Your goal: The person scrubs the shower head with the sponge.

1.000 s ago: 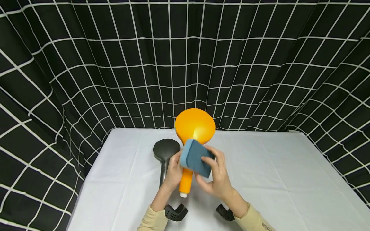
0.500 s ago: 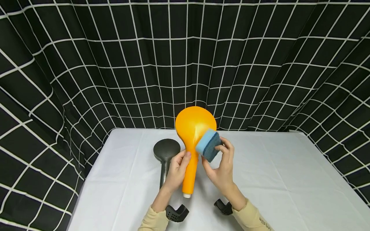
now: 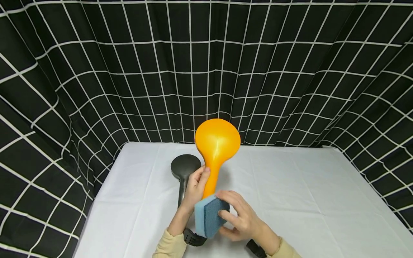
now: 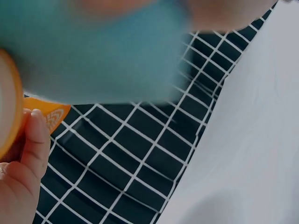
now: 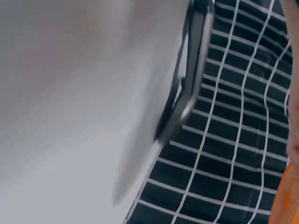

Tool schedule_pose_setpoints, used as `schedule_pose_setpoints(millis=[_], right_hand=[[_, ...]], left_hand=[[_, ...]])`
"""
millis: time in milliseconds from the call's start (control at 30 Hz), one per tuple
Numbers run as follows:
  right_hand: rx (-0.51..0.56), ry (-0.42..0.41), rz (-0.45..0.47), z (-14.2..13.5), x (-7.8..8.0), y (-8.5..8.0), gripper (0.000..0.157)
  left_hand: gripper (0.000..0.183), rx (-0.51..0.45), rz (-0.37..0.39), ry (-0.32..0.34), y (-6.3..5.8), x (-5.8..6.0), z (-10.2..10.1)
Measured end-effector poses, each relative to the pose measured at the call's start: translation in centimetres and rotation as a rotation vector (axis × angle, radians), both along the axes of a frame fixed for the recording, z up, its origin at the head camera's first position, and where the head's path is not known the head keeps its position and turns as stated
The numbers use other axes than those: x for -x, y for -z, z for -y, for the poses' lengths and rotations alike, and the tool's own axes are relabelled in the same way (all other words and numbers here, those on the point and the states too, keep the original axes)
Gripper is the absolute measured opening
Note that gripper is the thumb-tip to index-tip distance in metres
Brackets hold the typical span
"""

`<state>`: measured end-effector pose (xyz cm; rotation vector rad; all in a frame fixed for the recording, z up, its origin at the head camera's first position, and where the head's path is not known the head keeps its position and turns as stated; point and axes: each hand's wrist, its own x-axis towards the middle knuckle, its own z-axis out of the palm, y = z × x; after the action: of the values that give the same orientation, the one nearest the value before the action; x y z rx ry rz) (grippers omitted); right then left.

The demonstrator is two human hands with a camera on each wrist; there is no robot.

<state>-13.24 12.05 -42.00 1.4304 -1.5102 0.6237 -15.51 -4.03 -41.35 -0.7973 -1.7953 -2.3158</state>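
My left hand point(image 3: 194, 188) grips the handle of an orange shower head point(image 3: 218, 139), its round head tipped up and away from me. With my right hand point(image 3: 242, 218) I hold a blue sponge point(image 3: 213, 216) with a darker scouring side. The sponge lies over the lower handle and hides its end in the head view. Close up in the left wrist view, the sponge point(image 4: 103, 60) is blurred above the left hand's fingers point(image 4: 35, 149). Part of the spray face point(image 4: 53, 116) shows behind them.
A dark grey shower head point(image 3: 185, 167) lies on the white-covered table point(image 3: 297, 186), left of my left hand. Black curtains with a white grid point(image 3: 180, 71) stand behind and at both sides. Black straps point(image 3: 193, 238) sit at my wrists.
The sponge first went from the handle up to the neck of the orange shower head, then down to the handle's lower end. My left hand has kept its grip.
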Motion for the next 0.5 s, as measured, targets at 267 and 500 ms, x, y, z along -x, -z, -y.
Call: schedule_pose_setpoints(millis=[267, 500], right_hand=[[0.410, 0.303, 0.293, -0.5, 2.6, -1.0, 0.040], [0.148, 0.052, 0.135, 0.2, 0.4, 0.3, 0.030]], left_hand=[[0.025, 0.049, -0.034, 0.035, -0.1, -0.5, -0.8], [0.029, 0.009, -0.017, 0.018, 0.0, -0.1, -0.1]])
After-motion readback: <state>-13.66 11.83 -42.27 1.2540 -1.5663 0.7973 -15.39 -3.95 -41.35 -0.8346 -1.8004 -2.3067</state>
